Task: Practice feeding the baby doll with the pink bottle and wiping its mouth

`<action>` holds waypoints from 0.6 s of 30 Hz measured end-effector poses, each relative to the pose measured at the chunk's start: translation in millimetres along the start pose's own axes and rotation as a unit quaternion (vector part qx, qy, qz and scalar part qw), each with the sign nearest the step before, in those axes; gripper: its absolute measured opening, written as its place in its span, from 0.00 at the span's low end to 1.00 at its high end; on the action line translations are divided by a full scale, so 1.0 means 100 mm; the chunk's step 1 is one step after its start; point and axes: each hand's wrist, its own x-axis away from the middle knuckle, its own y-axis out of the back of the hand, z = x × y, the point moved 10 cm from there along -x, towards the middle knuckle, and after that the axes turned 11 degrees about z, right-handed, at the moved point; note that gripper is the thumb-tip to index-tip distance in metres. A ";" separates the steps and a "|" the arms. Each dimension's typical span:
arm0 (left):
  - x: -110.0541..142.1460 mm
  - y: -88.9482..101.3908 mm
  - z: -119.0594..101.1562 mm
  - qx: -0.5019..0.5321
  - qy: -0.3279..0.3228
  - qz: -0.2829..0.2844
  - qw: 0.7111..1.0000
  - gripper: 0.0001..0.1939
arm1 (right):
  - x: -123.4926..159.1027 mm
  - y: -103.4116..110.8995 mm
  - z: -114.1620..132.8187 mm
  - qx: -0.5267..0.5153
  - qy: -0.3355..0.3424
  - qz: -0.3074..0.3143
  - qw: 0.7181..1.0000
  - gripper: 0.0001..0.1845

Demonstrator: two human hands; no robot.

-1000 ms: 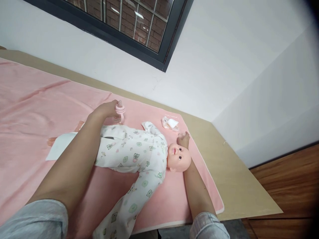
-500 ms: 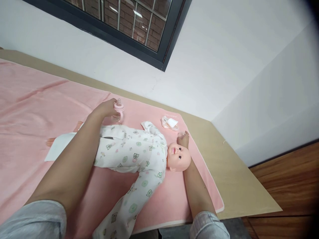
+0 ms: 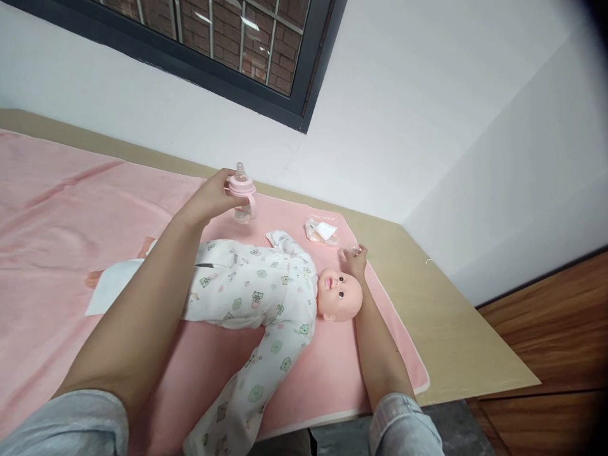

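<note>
My left hand (image 3: 217, 197) is closed around the upper part of a baby bottle (image 3: 242, 201), which has a pink collar, pink handles and a clear teat. The bottle is upright, raised above the pink blanket. Beyond the doll's head, my right hand (image 3: 357, 261) grips a small clear plastic cap (image 3: 354, 251), partly hidden by the fingers. Between my arms a baby doll (image 3: 340, 295) lies on its back, its head toward the right. It wears a white patterned outfit (image 3: 256, 285), one long sleeve stretching toward me. My left forearm covers part of the doll's legs.
A clear plastic packet with a white piece (image 3: 323, 230) lies near the blanket's far right corner. The pink blanket (image 3: 327, 373) covers much of the tan tabletop (image 3: 441, 342). White cloth (image 3: 114, 285) lies over the doll's legs. A wall and a dark window frame (image 3: 304, 107) stand behind.
My left hand has lifted the baby bottle up and slightly right, off the blanket. My right hand, with the clear cap, has shifted slightly up and right. The doll lies as before.
</note>
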 end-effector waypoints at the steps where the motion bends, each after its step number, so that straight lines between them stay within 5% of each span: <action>1: 0.00 -0.06 -0.05 0.020 0.000 0.002 1.000 0.32 | 0.00 0.05 0.06 -0.028 -0.006 -0.011 1.000 0.37; 4: -0.04 -0.29 -0.15 0.077 0.003 0.016 0.997 0.40 | 0.04 0.18 0.44 -0.118 0.018 -0.023 0.993 0.36; 8: -0.05 -0.62 -0.33 0.069 -0.047 0.057 0.995 0.40 | 0.27 0.14 1.26 -0.188 0.125 0.058 0.973 0.36; 12: 0.10 -0.88 -0.64 0.026 -0.109 0.090 0.990 0.38 | 0.78 -0.01 2.04 -0.172 0.250 0.156 0.940 0.38; 18: 0.37 -1.15 -1.02 -0.040 -0.162 0.122 0.978 0.36 | 1.29 -0.18 2.46 -0.137 0.315 0.219 0.913 0.38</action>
